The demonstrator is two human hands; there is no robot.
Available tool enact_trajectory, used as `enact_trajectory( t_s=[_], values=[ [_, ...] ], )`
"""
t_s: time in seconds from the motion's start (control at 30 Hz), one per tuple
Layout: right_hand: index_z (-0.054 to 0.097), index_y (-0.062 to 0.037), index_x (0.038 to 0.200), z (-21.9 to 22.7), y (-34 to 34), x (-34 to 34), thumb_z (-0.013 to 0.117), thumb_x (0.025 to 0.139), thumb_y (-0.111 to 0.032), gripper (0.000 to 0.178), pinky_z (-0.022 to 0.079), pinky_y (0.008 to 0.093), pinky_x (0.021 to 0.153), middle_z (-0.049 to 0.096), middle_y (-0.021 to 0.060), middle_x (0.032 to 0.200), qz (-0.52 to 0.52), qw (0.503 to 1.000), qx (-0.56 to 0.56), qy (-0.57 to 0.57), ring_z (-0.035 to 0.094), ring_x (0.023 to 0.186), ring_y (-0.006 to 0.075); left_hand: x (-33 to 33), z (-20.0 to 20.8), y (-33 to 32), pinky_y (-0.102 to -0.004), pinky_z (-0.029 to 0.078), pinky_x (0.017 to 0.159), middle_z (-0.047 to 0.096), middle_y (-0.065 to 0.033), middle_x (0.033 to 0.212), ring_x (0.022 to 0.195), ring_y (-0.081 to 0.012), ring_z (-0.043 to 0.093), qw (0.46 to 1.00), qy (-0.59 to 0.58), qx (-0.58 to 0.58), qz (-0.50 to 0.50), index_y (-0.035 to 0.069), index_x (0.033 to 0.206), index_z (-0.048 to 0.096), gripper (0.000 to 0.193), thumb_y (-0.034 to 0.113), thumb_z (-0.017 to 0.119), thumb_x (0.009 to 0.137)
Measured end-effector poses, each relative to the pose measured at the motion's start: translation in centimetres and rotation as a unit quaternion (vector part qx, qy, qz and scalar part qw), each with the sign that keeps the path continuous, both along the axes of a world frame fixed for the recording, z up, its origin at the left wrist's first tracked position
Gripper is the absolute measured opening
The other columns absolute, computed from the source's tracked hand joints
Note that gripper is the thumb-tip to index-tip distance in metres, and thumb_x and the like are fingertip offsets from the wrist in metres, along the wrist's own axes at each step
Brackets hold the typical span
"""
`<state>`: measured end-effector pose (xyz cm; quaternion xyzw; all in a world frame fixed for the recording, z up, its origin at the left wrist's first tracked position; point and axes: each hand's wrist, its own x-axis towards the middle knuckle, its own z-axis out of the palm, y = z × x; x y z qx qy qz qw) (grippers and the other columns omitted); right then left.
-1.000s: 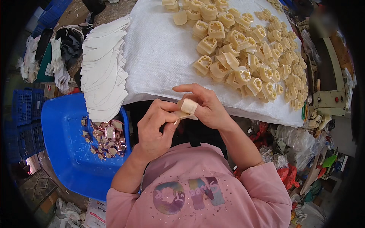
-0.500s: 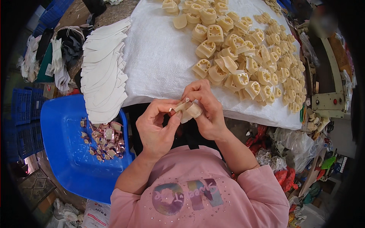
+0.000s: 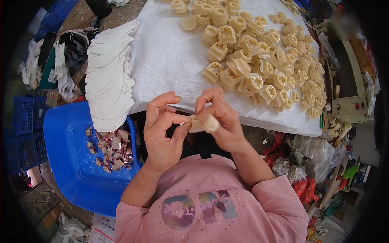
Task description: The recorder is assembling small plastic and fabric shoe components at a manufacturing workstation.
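Note:
A cream plastic shoe heel (image 3: 208, 122) is held between my hands, just off the front edge of the table. My right hand (image 3: 222, 124) grips it, fingers closed round its right side. My left hand (image 3: 164, 133) pinches a thin pale edge at the heel's left end between thumb and forefinger, its other fingers raised and bent. Whether that edge is a separate cover or part of the heel, I cannot tell. On the table ahead and to the right lies a large heap of similar cream heels (image 3: 255, 82), several with holes in their tops.
White sacking (image 3: 162, 60) covers the table. Thin white curved pieces (image 3: 109, 77) lie overlapped in a column at its left edge. A blue basin (image 3: 73, 170) on my left contains shiny pinkish pieces (image 3: 115, 150). A machine with a control box (image 3: 349, 107) stands at right, near plastic bags (image 3: 314, 154).
The heel has turned in my right hand, its rounded end now toward me. My left fingers have lifted and spread, keeping the thumb-and-forefinger pinch. The heap is unchanged.

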<state>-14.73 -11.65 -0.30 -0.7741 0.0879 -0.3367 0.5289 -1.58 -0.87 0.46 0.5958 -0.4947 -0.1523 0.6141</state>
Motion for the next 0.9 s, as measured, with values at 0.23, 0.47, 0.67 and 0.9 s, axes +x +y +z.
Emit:
enact_trajectory(
  t_s=[0.23, 0.47, 0.67, 0.9],
  values=[
    [0.056, 0.0012, 0.113, 1.8, -1.5, -0.2, 0.07, 0.077, -0.013, 0.041, 0.042, 0.0332, 0.088, 0.059, 0.0109, 0.107, 0.097, 0.927, 0.345, 0.105, 0.054, 0.102, 0.0186, 0.8, 0.0, 0.3, -0.0394, 0.042, 0.086, 0.051, -0.0119, 0.106, 0.104, -0.0301, 0.048, 0.982, -0.182, -0.051, -0.023, 0.005, 0.079, 0.063, 0.01, 0.002, 0.071, 0.073],
    [0.058, -0.0051, 0.105, 2.0, -1.8, -0.3, 0.075, 0.066, -0.006, 0.042, 0.045, 0.0314, 0.078, 0.064, 0.0062, 0.095, -0.022, 0.998, -0.049, 0.028, 0.059, 0.087, 0.0215, 0.3, -0.5, 0.6, -0.0274, 0.042, 0.07, 0.052, -0.0103, 0.111, 0.077, -0.0155, 0.05, 0.974, 0.175, 0.019, -0.145, 0.003, 0.12, 0.047, 0.047, 0.034, 0.055, 0.086],
    [0.058, -0.007, 0.108, 0.8, 0.1, 0.1, 0.076, 0.067, -0.01, 0.045, 0.045, 0.0326, 0.073, 0.061, 0.0062, 0.098, 0.008, 0.999, -0.029, 0.012, 0.054, 0.085, 0.0235, -0.2, -1.0, 0.5, -0.0196, 0.042, 0.065, 0.055, -0.008, 0.099, 0.074, -0.0074, 0.049, 0.879, 0.374, 0.133, -0.266, -0.003, 0.136, 0.027, 0.051, 0.025, 0.035, 0.095],
    [0.057, -0.0057, 0.106, 0.0, 0.8, 0.7, 0.06, 0.085, -0.018, 0.024, 0.05, 0.0254, 0.061, 0.047, 0.0097, 0.11, 0.001, 0.998, 0.068, 0.017, 0.051, 0.082, 0.0184, -1.5, -0.9, 0.6, -0.0257, 0.046, 0.062, 0.055, -0.0109, 0.093, 0.076, -0.0136, 0.055, 0.913, 0.357, 0.084, -0.178, 0.004, 0.134, 0.022, 0.048, 0.03, 0.034, 0.095]
  ],
)
